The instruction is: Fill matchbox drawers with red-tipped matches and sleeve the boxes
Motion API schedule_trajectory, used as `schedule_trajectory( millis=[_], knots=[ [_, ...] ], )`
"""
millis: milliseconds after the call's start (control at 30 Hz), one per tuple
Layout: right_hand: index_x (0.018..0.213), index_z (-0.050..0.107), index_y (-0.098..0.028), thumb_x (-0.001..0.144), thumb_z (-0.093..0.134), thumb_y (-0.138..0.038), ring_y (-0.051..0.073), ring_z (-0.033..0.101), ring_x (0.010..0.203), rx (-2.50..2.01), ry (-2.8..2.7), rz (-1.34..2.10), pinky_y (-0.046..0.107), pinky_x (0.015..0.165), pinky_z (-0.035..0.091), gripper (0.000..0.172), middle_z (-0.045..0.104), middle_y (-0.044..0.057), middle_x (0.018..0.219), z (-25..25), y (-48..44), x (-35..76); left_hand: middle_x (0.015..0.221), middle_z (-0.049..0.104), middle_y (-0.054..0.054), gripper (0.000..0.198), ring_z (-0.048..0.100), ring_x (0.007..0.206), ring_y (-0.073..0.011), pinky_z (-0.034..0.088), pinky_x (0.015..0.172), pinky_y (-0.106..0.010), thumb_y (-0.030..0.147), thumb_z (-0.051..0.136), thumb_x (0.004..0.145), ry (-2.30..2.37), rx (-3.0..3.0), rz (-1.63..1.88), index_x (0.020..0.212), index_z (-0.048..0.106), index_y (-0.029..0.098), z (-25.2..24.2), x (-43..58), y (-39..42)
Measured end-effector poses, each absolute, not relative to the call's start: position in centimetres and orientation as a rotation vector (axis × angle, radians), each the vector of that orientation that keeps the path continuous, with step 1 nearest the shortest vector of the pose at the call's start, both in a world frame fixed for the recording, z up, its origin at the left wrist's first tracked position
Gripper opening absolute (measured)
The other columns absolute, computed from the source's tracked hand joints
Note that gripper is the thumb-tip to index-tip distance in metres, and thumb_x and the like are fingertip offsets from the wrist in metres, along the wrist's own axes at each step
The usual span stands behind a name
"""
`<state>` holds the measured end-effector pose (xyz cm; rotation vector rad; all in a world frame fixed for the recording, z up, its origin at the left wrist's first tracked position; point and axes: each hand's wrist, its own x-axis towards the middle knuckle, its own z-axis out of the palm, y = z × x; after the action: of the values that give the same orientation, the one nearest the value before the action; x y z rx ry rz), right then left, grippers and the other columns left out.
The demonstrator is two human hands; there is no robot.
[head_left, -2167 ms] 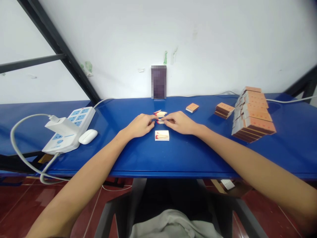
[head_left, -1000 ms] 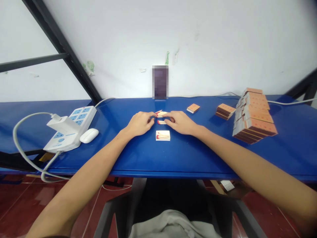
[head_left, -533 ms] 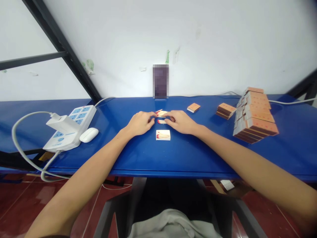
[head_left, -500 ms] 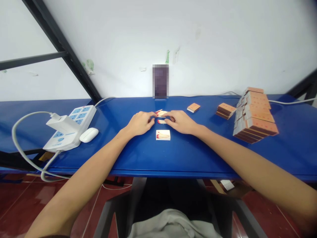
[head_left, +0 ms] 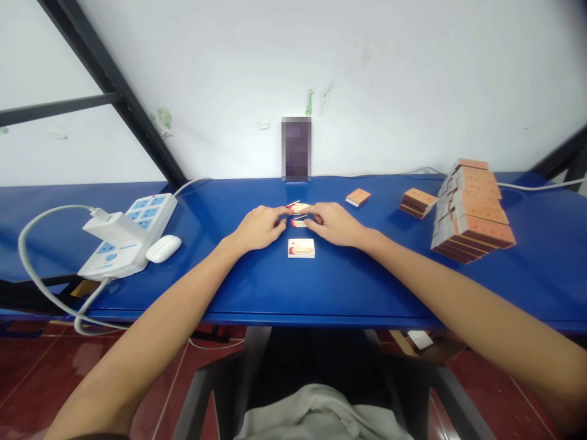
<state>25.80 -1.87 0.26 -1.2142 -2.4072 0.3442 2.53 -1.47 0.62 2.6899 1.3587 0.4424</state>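
Red-tipped matches (head_left: 299, 209) lie in a loose pile on the blue table, between my two hands. My left hand (head_left: 263, 228) touches their red-tipped end with its index finger, thumb held apart below. At the other end, my right hand (head_left: 337, 225) has its index finger on the pile and its thumb by a smaller group of matches (head_left: 299, 223) just nearer to me. Both hands have finger and thumb apart, with nothing gripped between them. Closer to me sits an open white matchbox tray (head_left: 301, 248) with some matches inside.
Orange matchboxes are stacked high (head_left: 474, 211) at the right, beside a small stack (head_left: 417, 203) and a single box (head_left: 358, 197). A power strip (head_left: 137, 235) with cables and a white case (head_left: 164, 249) lie left. A dark pixelated panel (head_left: 296, 150) stands at the wall.
A few matches in the smaller group have shifted and now lie more spread out. Both hands stay in nearly the same place.
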Motion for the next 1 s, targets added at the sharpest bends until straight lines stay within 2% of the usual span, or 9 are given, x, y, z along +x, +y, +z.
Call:
schedule_trajectory(
  millis=[233, 433, 667, 833, 1000],
  knots=[
    [0.129, 0.072, -0.018, 0.096, 0.055, -0.024, 0.018, 0.056, 0.075, -1.216, -2.426, 0.334, 0.029, 0.072, 0.035, 0.038, 0.070, 0.007, 0.086, 0.32, -1.92, 25.77, 0.082, 0.075, -0.005, 0.043, 0.068, 0.075, -0.0218, 0.048, 0.071, -0.031, 0.028, 0.047, 0.096, 1.343, 2.697, 0.441, 0.133, 0.068, 0.021, 0.57, 2.48, -1.47],
    [0.126, 0.073, -0.018, 0.095, 0.054, -0.022, 0.017, 0.054, 0.072, -1.190, -2.408, 0.333, 0.028, 0.070, 0.034, 0.037, 0.068, 0.005, 0.083, 0.18, -1.85, 25.80, 0.076, 0.073, -0.003, 0.042, 0.065, 0.067, -0.0198, 0.043, 0.065, -0.030, 0.028, 0.046, 0.096, 1.307, 2.710, 0.449, 0.130, 0.069, 0.021, 0.50, 2.46, -1.43],
    [0.107, 0.078, -0.017, 0.092, 0.057, -0.025, 0.014, 0.050, 0.064, -1.171, -2.330, 0.459, 0.027, 0.065, 0.032, 0.027, 0.063, 0.001, 0.072, -0.06, -1.74, 26.00, 0.075, 0.071, -0.002, 0.035, 0.062, 0.063, -0.0185, 0.039, 0.061, -0.030, 0.029, 0.045, 0.097, 1.274, 2.694, 0.457, 0.120, 0.070, 0.021, 0.45, 2.56, -1.50],
    [0.118, 0.076, -0.019, 0.093, 0.055, -0.026, 0.013, 0.048, 0.061, -1.179, -2.265, 0.501, 0.026, 0.063, 0.031, 0.033, 0.058, -0.002, 0.066, -0.21, -1.58, 26.05, 0.075, 0.071, -0.002, 0.036, 0.063, 0.065, -0.0190, 0.042, 0.064, -0.030, 0.028, 0.045, 0.096, 1.326, 2.694, 0.473, 0.123, 0.068, 0.020, 0.44, 2.54, -1.49],
    [0.119, 0.076, -0.017, 0.093, 0.054, -0.024, 0.014, 0.050, 0.064, -1.232, -2.313, 0.432, 0.027, 0.065, 0.032, 0.035, 0.061, 0.000, 0.069, 0.07, -1.68, 25.92, 0.076, 0.070, -0.003, 0.039, 0.064, 0.067, -0.0204, 0.045, 0.067, -0.031, 0.028, 0.045, 0.096, 1.429, 2.682, 0.466, 0.127, 0.067, 0.020, 0.54, 2.53, -1.52]
  ],
)
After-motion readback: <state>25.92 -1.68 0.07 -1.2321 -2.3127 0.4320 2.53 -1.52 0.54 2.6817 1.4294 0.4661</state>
